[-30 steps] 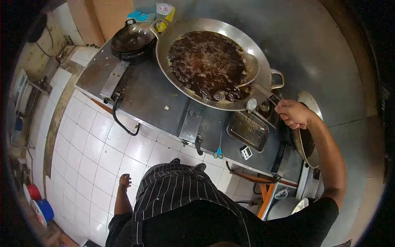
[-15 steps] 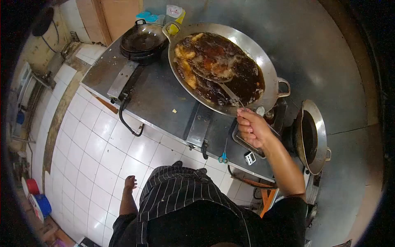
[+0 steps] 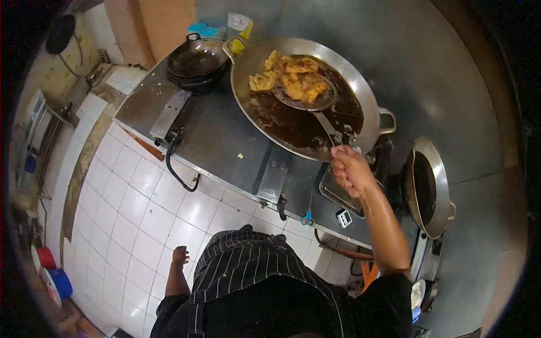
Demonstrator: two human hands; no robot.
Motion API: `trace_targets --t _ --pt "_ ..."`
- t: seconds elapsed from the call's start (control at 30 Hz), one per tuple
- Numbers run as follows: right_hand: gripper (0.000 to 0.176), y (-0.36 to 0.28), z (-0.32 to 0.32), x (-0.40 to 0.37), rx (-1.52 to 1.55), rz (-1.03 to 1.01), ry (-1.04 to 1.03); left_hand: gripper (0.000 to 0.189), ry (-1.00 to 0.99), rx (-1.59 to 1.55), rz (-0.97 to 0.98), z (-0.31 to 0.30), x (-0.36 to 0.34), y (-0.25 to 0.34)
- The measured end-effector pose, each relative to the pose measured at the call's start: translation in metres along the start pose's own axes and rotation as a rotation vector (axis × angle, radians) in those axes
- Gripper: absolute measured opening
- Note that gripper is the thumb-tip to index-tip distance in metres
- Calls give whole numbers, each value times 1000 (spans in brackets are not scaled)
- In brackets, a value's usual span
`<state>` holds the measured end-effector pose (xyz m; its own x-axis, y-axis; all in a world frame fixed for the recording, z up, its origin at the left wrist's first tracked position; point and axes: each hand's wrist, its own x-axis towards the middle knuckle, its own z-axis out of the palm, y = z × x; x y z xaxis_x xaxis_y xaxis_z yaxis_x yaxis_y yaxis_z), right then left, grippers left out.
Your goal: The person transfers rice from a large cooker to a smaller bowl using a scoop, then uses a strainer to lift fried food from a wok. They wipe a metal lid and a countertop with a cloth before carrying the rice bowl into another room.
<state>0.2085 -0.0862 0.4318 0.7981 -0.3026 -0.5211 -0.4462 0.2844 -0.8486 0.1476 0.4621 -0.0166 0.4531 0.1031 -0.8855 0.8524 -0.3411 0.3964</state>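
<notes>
My right hand (image 3: pixel 350 172) is closed around the handle of a skimmer (image 3: pixel 324 123), whose round head is up at the surface of dark oil in a large two-handled wok (image 3: pixel 369 90). Golden fried pieces (image 3: pixel 304 84) lie heaped on the skimmer's head, and another piece (image 3: pixel 262 82) sits just left of it. Over the tiled floor hangs my left hand (image 3: pixel 180 255), relaxed, fingers slightly bent and nothing visible in it.
A smaller black wok (image 3: pixel 197 59) stands at the stove's left end. Another wok with dark oil (image 3: pixel 434 191) stands on the right. Near the front edge are a metal tray (image 3: pixel 335 194), blue-handled scissors (image 3: pixel 307 218) and a small white timer (image 3: pixel 344 218). Behind is a yellow-and-white packet (image 3: pixel 239 28).
The skimmer has risen, with golden pieces now showing heaped on it above the oil, where they were mostly submerged before. Bubbling looks weaker. My left hand has barely moved.
</notes>
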Motion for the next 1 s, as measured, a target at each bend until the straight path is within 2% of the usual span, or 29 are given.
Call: trace_targets --t 0.07,0.13,0.27,0.3,0.33,0.4,0.47,0.53,0.6,0.67,0.8,0.87,0.9,0.93,0.97,1.0 --pt "8 -3 -10 -5 6 -13 16 34 -50 35 -57 -2 3 -10" --pt "14 -11 -17 -22 -128 -9 78 34 -23 4 -32 -1 2 -16" --pt "8 -28 -26 -28 -273 6 148 34 -104 -12 45 -2 13 -24" --pt "5 -36 -29 -26 -265 -7 139 33 -176 266 183 -3 17 -24" --pt "5 -34 -34 -33 -266 -9 127 33 -166 258 181 -5 21 -25" --pt "7 -35 -46 -46 -273 -2 194 31 -54 51 0 3 20 -9" --pt "8 -38 -48 -54 -299 3 184 31 8 -31 113 5 22 -1" --pt "10 -40 -53 -51 -402 -13 233 30 -39 77 50 6 20 17" --pt "11 -41 -62 -57 -441 -3 228 30 -69 115 83 2 25 25" --pt "12 -50 -68 -60 -489 -5 224 31 -14 36 141 1 26 35" --pt "15 -58 -77 -71 -698 8 300 31 -39 48 143 1 25 45" --pt "17 -60 -86 -73 -876 -59 346 31 -46 85 132 0 28 43" --pt "17 -56 -105 -65 -1148 -243 319 30 -61 48 90 1 31 41" --pt "17 -53 -118 -64 -1144 -242 323 30 -76 11 48 0 34 37" --pt "18 -53 -121 -65 -1235 -299 349 29 -78 56 95 -1 33 31" --pt "18 -53 -123 -66 -1328 -356 374 30 -86 71 58 0 35 30"
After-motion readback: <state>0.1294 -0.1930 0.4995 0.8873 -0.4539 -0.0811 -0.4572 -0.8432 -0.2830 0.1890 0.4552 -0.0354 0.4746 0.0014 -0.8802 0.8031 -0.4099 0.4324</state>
